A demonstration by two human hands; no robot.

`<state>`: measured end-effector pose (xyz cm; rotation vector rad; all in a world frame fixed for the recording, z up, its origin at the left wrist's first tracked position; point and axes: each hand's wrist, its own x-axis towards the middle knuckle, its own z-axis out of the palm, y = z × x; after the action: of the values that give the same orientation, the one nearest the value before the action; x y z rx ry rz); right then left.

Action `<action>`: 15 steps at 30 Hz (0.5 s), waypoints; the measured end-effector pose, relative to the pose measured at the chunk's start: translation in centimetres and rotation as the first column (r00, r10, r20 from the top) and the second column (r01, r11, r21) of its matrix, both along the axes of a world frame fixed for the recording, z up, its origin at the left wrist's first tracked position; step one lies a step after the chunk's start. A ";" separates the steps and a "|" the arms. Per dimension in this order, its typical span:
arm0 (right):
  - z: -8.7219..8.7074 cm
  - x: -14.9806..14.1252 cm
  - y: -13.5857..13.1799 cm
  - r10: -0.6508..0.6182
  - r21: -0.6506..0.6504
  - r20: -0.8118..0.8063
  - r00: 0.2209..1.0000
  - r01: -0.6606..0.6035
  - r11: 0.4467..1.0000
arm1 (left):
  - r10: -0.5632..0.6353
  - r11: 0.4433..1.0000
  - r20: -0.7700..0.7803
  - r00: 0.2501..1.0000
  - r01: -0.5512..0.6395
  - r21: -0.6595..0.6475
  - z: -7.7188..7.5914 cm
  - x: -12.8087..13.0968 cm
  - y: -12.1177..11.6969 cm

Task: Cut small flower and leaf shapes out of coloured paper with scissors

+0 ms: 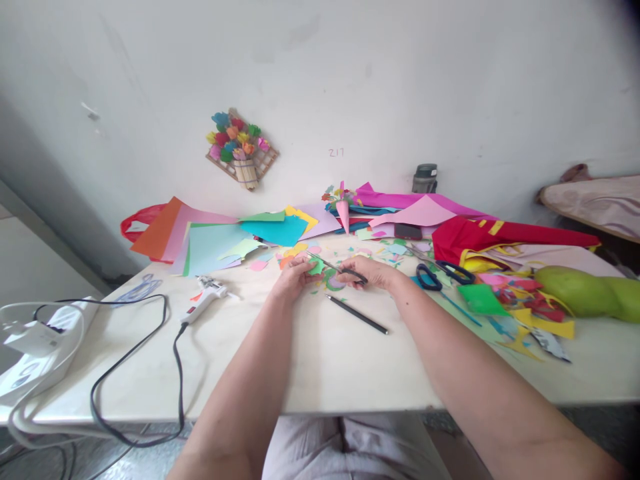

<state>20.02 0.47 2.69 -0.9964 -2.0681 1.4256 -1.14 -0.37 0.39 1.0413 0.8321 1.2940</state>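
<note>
My left hand [296,277] pinches a small piece of green paper [316,267] above the middle of the table. In my right hand [369,272] is a pair of scissors [336,267] with black handles, its blades pointing left toward the green paper. Whether the blades touch the paper cannot be made out. Beneath and behind both hands lie many small paper scraps [294,251] in several colours. A black pen [357,314] rests on the table just in front of my hands.
To the left are a white glue gun [206,301] with a black cord and a power strip [30,367]. Coloured paper sheets [210,241] lie along the back. A second pair of scissors [440,272], red cloth [480,240] and a green pear-shaped object [575,292] occupy the right.
</note>
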 end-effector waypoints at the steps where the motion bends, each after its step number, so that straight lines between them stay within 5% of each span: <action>1: -0.1 0.0 0.1 0.000 -0.003 -0.002 1.000 0.000 1.000 | 0.010 1.000 0.003 1.000 -0.010 0.007 0.0 0.0 0.0; 15: -0.4 -0.2 0.3 -0.015 -0.027 -0.048 0.999 0.013 1.000 | -0.079 0.996 0.013 0.997 0.078 0.035 -0.1 0.2 -0.2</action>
<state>19.80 0.77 2.31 -0.9755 -2.0087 1.4599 -0.95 -0.52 0.32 1.0798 0.7531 1.2519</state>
